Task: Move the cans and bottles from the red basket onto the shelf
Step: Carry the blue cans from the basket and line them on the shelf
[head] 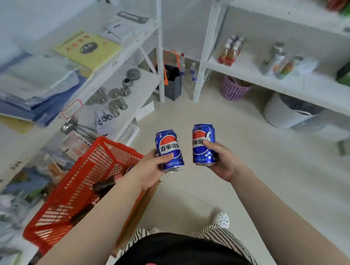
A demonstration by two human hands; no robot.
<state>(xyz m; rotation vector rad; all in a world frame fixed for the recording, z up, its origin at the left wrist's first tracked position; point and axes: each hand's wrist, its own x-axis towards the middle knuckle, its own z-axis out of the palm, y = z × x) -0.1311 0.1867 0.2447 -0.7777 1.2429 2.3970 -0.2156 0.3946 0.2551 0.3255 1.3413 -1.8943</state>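
Now I grip one can [169, 151] in my left hand [149, 171] and another [203, 144] in my right hand [221, 159], both clear of the basket [82, 180]; next, carry them ahead-right to the shelf [274, 80].

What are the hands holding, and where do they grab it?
Each holds a blue Pepsi can by its lower side: left hand holds the left can, right hand holds the right can.

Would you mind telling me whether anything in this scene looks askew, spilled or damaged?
Nothing looks spilled or damaged. The left hand and right hand each hold an intact blue cola can, and, upright apart from a slight lean. Only the red slatted plastic basket sits tilted, perched on something beside the left-hand white metal shelf.
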